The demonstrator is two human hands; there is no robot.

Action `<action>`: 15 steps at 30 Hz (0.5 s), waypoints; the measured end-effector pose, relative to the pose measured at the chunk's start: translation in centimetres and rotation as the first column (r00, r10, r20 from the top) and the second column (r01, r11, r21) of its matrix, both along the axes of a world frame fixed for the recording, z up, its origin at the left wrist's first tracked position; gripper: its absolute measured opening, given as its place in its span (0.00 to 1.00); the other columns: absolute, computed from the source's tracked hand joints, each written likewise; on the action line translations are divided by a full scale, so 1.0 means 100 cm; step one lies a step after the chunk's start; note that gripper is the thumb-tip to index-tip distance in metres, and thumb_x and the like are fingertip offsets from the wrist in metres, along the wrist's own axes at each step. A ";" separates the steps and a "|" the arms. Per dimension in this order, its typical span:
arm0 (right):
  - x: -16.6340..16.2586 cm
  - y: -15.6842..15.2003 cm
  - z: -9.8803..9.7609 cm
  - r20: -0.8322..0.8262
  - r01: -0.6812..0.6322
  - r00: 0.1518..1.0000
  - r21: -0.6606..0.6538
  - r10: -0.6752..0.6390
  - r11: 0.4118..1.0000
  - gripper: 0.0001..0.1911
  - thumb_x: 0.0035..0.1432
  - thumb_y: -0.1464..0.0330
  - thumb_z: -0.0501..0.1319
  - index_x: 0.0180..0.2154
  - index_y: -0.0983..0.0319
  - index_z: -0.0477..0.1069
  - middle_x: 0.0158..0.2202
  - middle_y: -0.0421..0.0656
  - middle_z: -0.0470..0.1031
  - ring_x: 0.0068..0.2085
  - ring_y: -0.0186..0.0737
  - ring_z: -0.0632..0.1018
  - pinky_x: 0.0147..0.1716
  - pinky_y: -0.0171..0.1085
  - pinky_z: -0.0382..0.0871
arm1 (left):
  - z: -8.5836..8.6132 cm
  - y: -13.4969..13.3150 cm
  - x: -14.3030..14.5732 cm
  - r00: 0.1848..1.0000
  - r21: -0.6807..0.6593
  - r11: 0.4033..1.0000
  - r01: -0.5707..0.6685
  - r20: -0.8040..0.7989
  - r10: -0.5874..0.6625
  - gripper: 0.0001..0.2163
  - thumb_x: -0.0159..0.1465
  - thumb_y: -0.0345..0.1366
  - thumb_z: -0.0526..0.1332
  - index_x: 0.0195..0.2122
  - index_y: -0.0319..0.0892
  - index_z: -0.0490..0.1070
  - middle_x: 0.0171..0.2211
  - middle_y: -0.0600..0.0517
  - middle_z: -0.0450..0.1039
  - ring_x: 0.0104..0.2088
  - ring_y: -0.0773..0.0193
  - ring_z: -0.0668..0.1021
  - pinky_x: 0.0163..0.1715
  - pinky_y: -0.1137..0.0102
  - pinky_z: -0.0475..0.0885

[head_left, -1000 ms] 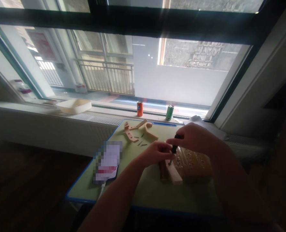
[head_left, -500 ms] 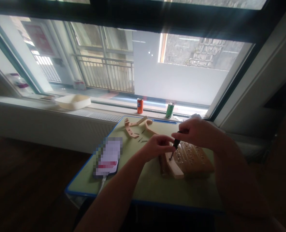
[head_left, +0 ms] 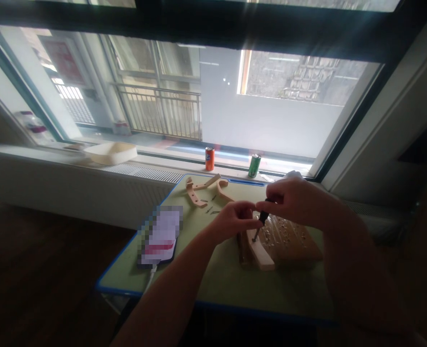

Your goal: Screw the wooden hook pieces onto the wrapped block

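A screwdriver point(head_left: 265, 216) with a black handle stands tilted, its tip at a hole or screw in a pale curved wooden piece point(head_left: 264, 256). My right hand point(head_left: 295, 198) is wrapped round the top of the handle. Lower down, the thumb and fingers of my left hand point(head_left: 234, 220) close on the handle near the shaft; the exact contact is partly hidden. Beneath the wooden piece lies a brown block point(head_left: 291, 245) covered in shiny wrap or tape. The piece's far end is hidden behind my left hand.
More curved wooden pieces point(head_left: 196, 195) and several small screws point(head_left: 209, 210) lie on the green table point(head_left: 227, 284). A phone point(head_left: 161, 236) with a cable is at the left. An orange can point(head_left: 209, 159), a green can point(head_left: 254, 165) and a cream tray point(head_left: 112, 153) stand along the windowsill.
Both hands stay at the screwdriver in almost the same pose. The view has shifted very slightly, and the screwdriver tip remains on the wooden piece.
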State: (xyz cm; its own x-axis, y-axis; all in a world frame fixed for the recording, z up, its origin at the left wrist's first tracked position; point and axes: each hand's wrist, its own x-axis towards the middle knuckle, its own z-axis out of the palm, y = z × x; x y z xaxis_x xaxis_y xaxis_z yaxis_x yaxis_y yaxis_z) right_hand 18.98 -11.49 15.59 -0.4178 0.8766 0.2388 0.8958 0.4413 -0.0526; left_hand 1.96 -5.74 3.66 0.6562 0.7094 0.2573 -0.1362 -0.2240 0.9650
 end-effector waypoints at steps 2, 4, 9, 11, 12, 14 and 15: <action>-0.002 0.000 -0.001 0.035 0.021 0.999 0.014 -0.022 1.000 0.24 0.56 0.52 0.53 0.20 0.62 0.68 0.16 0.38 0.65 0.19 0.29 0.62 0.20 0.33 0.50 | 0.000 0.000 0.001 1.000 0.005 1.000 0.028 0.001 -0.028 0.17 0.49 0.41 0.68 0.36 0.36 0.73 0.21 0.59 0.61 0.21 0.76 0.62 0.22 0.76 0.57; -0.002 0.000 -0.001 0.006 0.027 1.000 0.031 -0.027 0.999 0.22 0.55 0.52 0.54 0.25 0.62 0.72 0.20 0.39 0.69 0.21 0.30 0.64 0.21 0.33 0.52 | 0.000 0.001 0.000 0.998 -0.010 0.998 0.066 -0.006 -0.066 0.15 0.53 0.42 0.65 0.36 0.35 0.73 0.22 0.57 0.64 0.22 0.75 0.64 0.23 0.75 0.58; 0.001 -0.001 0.001 -0.069 -0.123 0.990 -0.051 0.120 0.991 0.15 0.55 0.58 0.57 0.40 0.59 0.73 0.31 0.41 0.75 0.28 0.31 0.71 0.25 0.31 0.58 | 0.001 0.000 -0.003 0.992 -0.050 0.992 0.118 -0.039 -0.120 0.15 0.57 0.43 0.61 0.38 0.35 0.73 0.28 0.52 0.69 0.26 0.73 0.68 0.27 0.74 0.63; 0.000 -0.001 0.002 -0.015 -0.102 0.995 -0.067 0.101 0.993 0.14 0.56 0.57 0.56 0.32 0.60 0.74 0.26 0.39 0.73 0.25 0.30 0.69 0.24 0.31 0.56 | 0.001 0.000 -0.003 0.993 -0.058 0.992 0.113 -0.031 -0.115 0.16 0.54 0.42 0.64 0.39 0.36 0.72 0.27 0.54 0.67 0.25 0.73 0.67 0.26 0.75 0.63; -0.002 -0.001 0.001 0.018 -0.060 0.998 -0.047 0.061 0.997 0.17 0.55 0.56 0.56 0.28 0.61 0.74 0.22 0.39 0.71 0.23 0.30 0.67 0.22 0.32 0.54 | 0.000 0.000 -0.002 0.994 -0.058 0.993 0.105 -0.021 -0.106 0.16 0.52 0.41 0.66 0.39 0.37 0.72 0.26 0.55 0.66 0.25 0.73 0.67 0.26 0.75 0.63; -0.006 -0.001 0.000 0.071 0.012 0.997 0.009 -0.013 1.000 0.22 0.55 0.53 0.55 0.22 0.62 0.71 0.18 0.39 0.68 0.20 0.30 0.64 0.21 0.33 0.51 | -0.001 0.001 -0.002 0.996 -0.041 0.995 0.092 -0.001 -0.092 0.16 0.49 0.39 0.69 0.36 0.36 0.71 0.23 0.58 0.63 0.23 0.74 0.66 0.24 0.75 0.62; -0.007 -0.001 0.000 0.076 0.022 0.997 0.030 -0.024 0.999 0.22 0.55 0.53 0.55 0.21 0.63 0.71 0.18 0.39 0.67 0.20 0.30 0.63 0.21 0.33 0.51 | -0.002 0.001 -0.002 0.996 -0.030 0.995 0.091 0.005 -0.091 0.15 0.49 0.39 0.68 0.33 0.36 0.71 0.22 0.58 0.62 0.23 0.74 0.65 0.24 0.75 0.61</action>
